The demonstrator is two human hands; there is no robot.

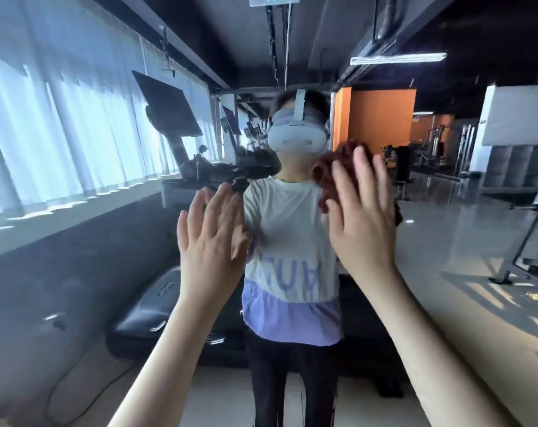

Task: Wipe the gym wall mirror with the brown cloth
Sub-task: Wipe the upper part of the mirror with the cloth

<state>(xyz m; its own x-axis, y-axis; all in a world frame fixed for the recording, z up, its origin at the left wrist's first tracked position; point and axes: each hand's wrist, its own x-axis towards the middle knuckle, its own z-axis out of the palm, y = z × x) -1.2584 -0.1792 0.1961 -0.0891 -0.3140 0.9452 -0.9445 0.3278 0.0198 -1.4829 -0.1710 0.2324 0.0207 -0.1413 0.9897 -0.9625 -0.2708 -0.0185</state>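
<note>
**Brown cloth [324, 172] on the mirror [76, 257].** The cloth is crumpled into a loose wad and pressed flat against the glass right of centre, at the shoulder height of the reflected person. Being bunched, it has no clear point or heading. The parts in view run from an upper-left bulge down to a small corner at the lower right, which suggests a slanting long axis.

**Right hand [363, 217].** The palm faces the glass and covers the middle of the cloth. The fingers [358, 163] are straight, slightly spread and point upward, pressing rather than gripping. Cloth shows above the fingertips, past the thumb side on the left, and past the little-finger side on the right.

**Left hand [209, 238].** It is raised just beside the right one and apart from the cloth. The palm faces the glass, and the fingers are straight, spread and empty. Its reflection meets it along the right edge, but contact with the glass cannot be confirmed.

**Reflection.** A person stands facing the viewer in a white headset [297, 137] and a white and lilac shirt [286, 226]. A black treadmill [169, 303] is behind them. Curtained windows [61, 118] line the left side. An orange wall [381, 118] and a glossy floor [446, 241] lie to the right.
</note>
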